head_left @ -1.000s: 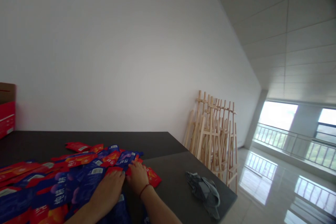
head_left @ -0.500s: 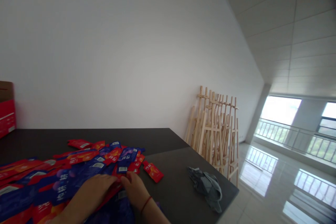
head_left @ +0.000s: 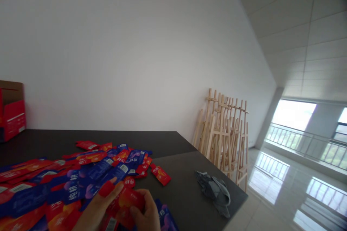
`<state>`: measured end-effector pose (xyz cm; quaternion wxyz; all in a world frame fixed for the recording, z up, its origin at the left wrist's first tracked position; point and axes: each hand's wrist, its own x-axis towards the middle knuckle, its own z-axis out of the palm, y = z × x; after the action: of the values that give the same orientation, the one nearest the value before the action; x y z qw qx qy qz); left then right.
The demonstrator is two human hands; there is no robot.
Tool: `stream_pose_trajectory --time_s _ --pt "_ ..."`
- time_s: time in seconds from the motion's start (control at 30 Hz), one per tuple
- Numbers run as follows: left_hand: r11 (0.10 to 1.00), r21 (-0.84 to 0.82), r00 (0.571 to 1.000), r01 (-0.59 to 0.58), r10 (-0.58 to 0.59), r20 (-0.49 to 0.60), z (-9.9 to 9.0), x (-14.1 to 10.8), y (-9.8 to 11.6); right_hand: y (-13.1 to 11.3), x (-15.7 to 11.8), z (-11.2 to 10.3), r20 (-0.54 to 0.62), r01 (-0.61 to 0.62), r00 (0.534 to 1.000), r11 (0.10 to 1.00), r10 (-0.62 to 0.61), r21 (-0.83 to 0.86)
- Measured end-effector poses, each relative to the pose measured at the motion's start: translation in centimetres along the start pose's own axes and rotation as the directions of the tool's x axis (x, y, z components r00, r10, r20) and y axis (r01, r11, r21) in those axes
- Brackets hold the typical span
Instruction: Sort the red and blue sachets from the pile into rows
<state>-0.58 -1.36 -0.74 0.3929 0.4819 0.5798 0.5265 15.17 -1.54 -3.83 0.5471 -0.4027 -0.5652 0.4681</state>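
My right hand (head_left: 148, 212) is closed on a red packet (head_left: 130, 198) with an orange print, thumb on its near face. My left hand (head_left: 101, 202) is closed too, its fingers at the left side of red packets, with a red corner (head_left: 106, 189) showing above its thumb. How many packets lie between the hands I cannot tell. Around and beneath them spreads a heap of flat red and blue packets, among them a blue packet (head_left: 72, 189) with white lettering. Another blue packet (head_left: 166, 216) lies partly hidden just right of my right hand.
A single red packet (head_left: 161, 174) lies at the heap's right edge. Farther right on the dark table (head_left: 187, 166) is a crumpled grey cloth (head_left: 215, 191). An open red cardboard box (head_left: 15, 115) stands at the far left. Wooden easels (head_left: 223, 133) lean by the wall beyond the table.
My hands have come up from the heap, with a red packet now showing between them. The blue packet beside my right hand shows more. The view has turned slightly left.
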Motion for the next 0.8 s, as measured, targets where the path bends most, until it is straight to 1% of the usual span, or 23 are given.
stream_pose_trajectory --time_s 0.03,0.07,0.1,0.17,0.2,0.27,0.37,0.47,0.5,0.57,0.63,0.73,0.8 --pt "1.0 0.0 0.998 0.027 -0.027 0.056 -0.1 0.0 0.2 0.1 -0.1 0.1 0.04 -0.034 0.999 0.999 0.035 -0.016" --pt "0.999 0.037 0.995 0.032 -0.035 0.096 -0.3 0.1 0.3 0.2 -0.2 0.2 0.088 -0.073 0.993 0.997 0.076 -0.036" --pt "0.994 0.106 0.994 0.015 -0.026 0.105 -0.4 0.2 0.2 0.2 -0.3 0.2 0.133 -0.105 0.985 0.992 0.113 -0.066" --pt "0.963 0.26 0.996 -0.077 0.06 0.072 -0.8 0.5 -0.2 -0.3 -0.5 0.0 0.185 -0.137 0.969 0.979 0.164 -0.151" --pt "0.944 0.306 0.992 -0.123 0.109 0.061 -0.9 0.6 -0.3 -0.7 -0.6 -0.1 0.192 -0.126 0.968 0.972 0.165 -0.201" --pt "0.92 0.343 0.982 -0.188 0.177 0.061 -1.0 0.7 -0.3 -1.8 -1.0 -0.6 0.205 -0.063 0.97 0.953 0.128 -0.296" --pt "0.904 0.353 0.97 -0.239 0.203 0.136 -1.0 0.7 0.2 -3.0 -1.2 -1.4 0.271 0.035 0.959 0.908 0.088 -0.418" --pt "0.903 0.342 0.965 -0.26 0.23 0.127 -1.0 0.7 0.0 -3.3 -0.2 -2.9 0.289 0.083 0.954 0.853 0.082 -0.515" --pt "0.914 0.322 0.968 -0.247 0.219 0.119 -0.9 0.7 -0.3 -3.2 0.6 -3.5 0.276 0.091 0.958 0.837 0.074 -0.539" --pt "0.941 0.269 0.976 -0.204 0.174 0.131 -0.7 0.9 -1.1 -3.2 3.0 -5.3 0.197 0.067 0.978 0.798 0.065 -0.599" --pt "0.95 0.252 0.974 -0.186 0.144 0.176 -0.5 1.1 -1.9 -3.2 5.9 -7.5 0.04 -0.027 0.996 0.723 0.075 -0.691" --pt "0.922 0.323 0.966 -0.212 0.146 0.215 -0.3 1.1 -2.6 -3.2 10.0 -10.8 -0.027 -0.105 0.992 0.665 0.127 -0.74" --pt "0.899 0.371 0.961 -0.233 0.153 0.232 -0.3 0.9 -2.6 -2.9 11.9 -12.6 -0.049 -0.148 0.984 0.625 0.173 -0.767"
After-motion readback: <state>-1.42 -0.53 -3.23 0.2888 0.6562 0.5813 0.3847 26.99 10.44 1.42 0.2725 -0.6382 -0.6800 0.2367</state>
